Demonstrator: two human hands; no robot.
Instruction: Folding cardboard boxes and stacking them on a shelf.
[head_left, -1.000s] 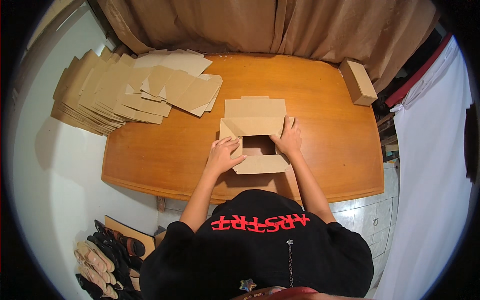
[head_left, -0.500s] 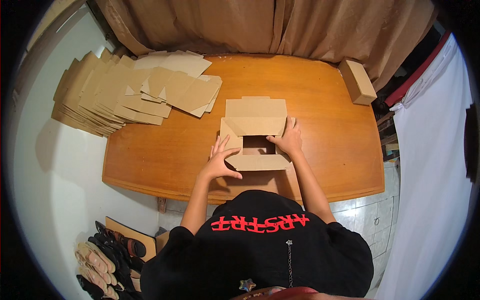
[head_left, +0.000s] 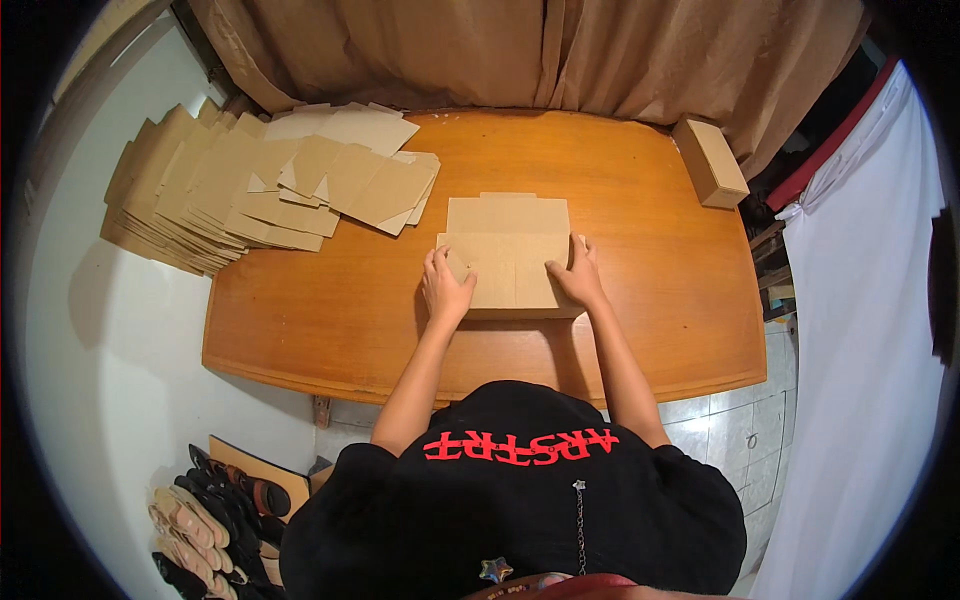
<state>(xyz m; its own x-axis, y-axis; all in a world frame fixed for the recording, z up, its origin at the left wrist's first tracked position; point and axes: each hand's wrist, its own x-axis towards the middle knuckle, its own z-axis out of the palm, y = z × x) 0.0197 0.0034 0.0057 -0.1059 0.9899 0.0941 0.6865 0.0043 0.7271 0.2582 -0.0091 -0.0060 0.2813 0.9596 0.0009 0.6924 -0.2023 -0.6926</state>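
Brown curtains (head_left: 400,50) hang along the far side of a wooden desk (head_left: 660,330), where a person in a black shirt (head_left: 520,510) handles a cardboard box (head_left: 510,258) at the middle. Half a second ago the box gaped dark and its near flap (head_left: 516,280) leaned toward the person; now that flap lies folded in across the opening, hiding the inside. The far flap (head_left: 508,216) remains open, leaving the top covered but not fully shut. The left hand (head_left: 447,287), spread at the near left corner moments ago, now rests on the flap's left edge. Opposite, the right hand (head_left: 580,275) flanks the right edge. The two hands stand apart with the box between them; whether they grip or merely press, one cannot tell. Flat cartons (head_left: 200,195) lie piled at far left; a closed box (head_left: 712,168) sits at far right.
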